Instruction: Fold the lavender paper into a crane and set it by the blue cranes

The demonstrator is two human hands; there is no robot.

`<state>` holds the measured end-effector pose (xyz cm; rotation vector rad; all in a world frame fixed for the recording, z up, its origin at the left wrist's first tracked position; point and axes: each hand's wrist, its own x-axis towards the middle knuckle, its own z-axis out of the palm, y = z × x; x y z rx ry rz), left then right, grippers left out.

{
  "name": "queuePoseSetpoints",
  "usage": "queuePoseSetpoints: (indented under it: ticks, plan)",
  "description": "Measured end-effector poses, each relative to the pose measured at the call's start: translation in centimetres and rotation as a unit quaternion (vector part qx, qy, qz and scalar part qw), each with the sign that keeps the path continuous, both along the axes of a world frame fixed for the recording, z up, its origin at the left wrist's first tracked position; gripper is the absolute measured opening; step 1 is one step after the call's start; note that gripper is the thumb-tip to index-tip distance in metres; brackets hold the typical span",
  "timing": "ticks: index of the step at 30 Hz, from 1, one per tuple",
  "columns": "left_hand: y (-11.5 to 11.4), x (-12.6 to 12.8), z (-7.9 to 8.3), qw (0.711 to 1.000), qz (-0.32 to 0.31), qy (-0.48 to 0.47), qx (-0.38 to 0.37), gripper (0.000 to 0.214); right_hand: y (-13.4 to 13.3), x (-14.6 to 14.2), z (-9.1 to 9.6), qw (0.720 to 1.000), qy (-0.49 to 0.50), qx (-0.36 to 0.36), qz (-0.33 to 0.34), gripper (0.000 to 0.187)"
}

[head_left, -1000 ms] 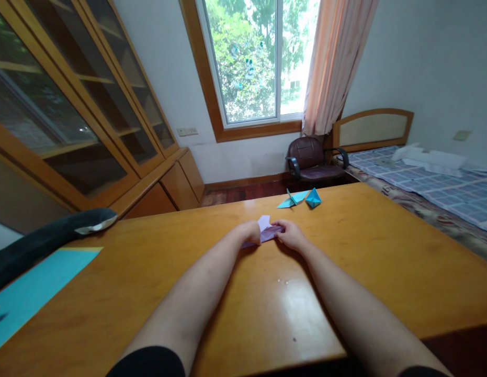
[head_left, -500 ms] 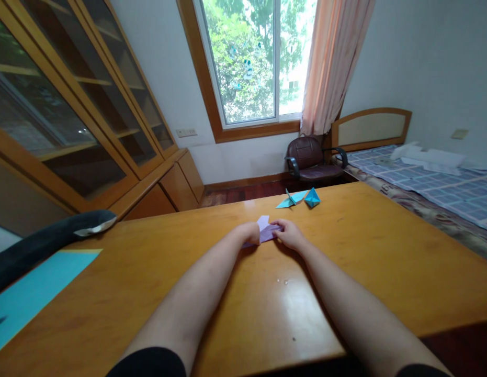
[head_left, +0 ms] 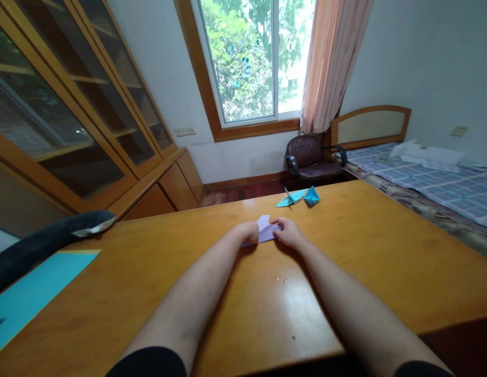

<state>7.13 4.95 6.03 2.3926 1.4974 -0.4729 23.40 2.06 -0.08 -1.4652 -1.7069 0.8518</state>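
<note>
As both bare forearms stretch out over the wooden table (head_left: 357, 262), seen from the camera on the person's head, the two hands meet around one small piece of folded purple paper (head_left: 268, 234). It sits on the far half of the tabletop, near the middle, with a pale flap standing up at its back.

The left hand (head_left: 249, 233) covers the paper's left part, back of the hand toward us; its fingers are mostly hidden, and I can't tell whether they pinch the sheet or only press it. The right hand (head_left: 289, 233) has the other end gripped between thumb and forefinger.

Beyond them, near the far edge, lies a turquoise origami figure (head_left: 293, 198) with flat, wing-like sides and an upright point, and just beside it a blue pointed origami piece (head_left: 312, 196). Away on the left, well apart from the hands, a flat blue sheet (head_left: 43, 293) with a yellow edge rests by a long, dark, padded object (head_left: 43, 238) with a whitish tip. Past the table I see a maroon armchair (head_left: 306, 154) below the pink curtain (head_left: 327, 68).
</note>
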Motion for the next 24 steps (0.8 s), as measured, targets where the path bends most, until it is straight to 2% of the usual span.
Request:
queuePoseSetpoints:
  ticks: [8,12,14,17,19,21,24]
  plan:
    - [-0.8,-2.3,0.7,0.995,0.056,-0.078,-0.040,0.026,-0.3,0.0,0.3,1.000,-0.001,0.009,-0.004,0.044]
    - [-2.0,-3.9,-0.3,0.986,0.075,-0.148,-0.015,0.022,-0.7,0.1,0.9,1.000,-0.019,0.014,0.003,0.048]
    - [-2.7,-4.4,-1.4,0.978,0.085,-0.187,0.019,0.023,-0.9,0.1,1.5,0.996,-0.050,0.070,0.000,0.047]
    - [-3.8,-4.8,-3.2,0.948,0.100,-0.284,0.101,0.019,-1.6,-0.3,2.8,0.969,-0.125,0.211,-0.008,0.039]
    - [-4.4,-4.9,-4.2,0.930,0.110,-0.322,0.141,0.015,-2.2,-1.0,3.5,0.948,-0.178,0.265,0.014,0.034]
    - [-4.8,-4.9,-4.9,0.922,0.112,-0.333,0.165,0.014,-2.9,-2.0,3.8,0.929,-0.230,0.285,0.056,0.029]
    - [-5.2,-4.8,-5.2,0.920,0.104,-0.325,0.192,0.017,-3.5,-3.3,3.4,0.909,-0.287,0.280,0.116,0.023]
